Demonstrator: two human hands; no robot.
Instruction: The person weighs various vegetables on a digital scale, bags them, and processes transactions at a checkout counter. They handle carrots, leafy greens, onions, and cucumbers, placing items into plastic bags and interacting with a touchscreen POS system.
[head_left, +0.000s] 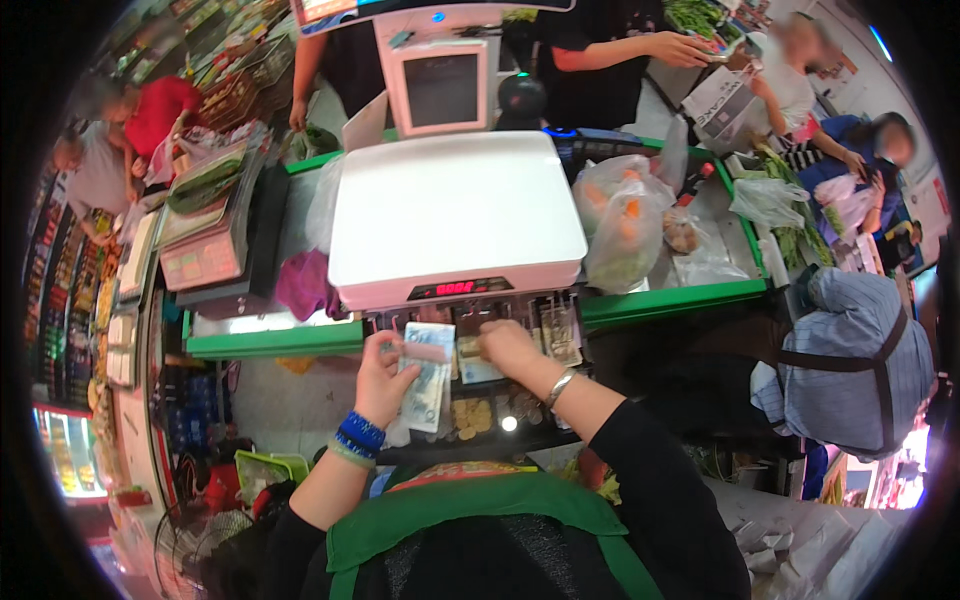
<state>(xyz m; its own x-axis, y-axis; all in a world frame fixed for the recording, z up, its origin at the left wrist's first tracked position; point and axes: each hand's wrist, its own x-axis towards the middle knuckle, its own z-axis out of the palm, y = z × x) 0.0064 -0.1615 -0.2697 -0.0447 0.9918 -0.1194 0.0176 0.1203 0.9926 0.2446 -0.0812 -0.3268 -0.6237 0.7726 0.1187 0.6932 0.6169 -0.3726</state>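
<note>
Blue banknotes are pinched upright between the thumb and fingers of my left hand, left of centre. My right hand reaches into the open cash drawer, over a compartment of banknotes. Its fingers are curled and their tips are turned away, so whether they grip a note does not show. More banknotes lie in the drawer's right-hand slot. Gold-coloured coins fill a front tray, with silver-coloured ones beside them. Above the drawer stands a white checkout scale with a lit red display.
Bagged produce rests right of the scale in a green-edged counter. A purple cloth and a second scale are to the left. A monitor stand rises behind. Several people stand around; one in a striped shirt is close at right.
</note>
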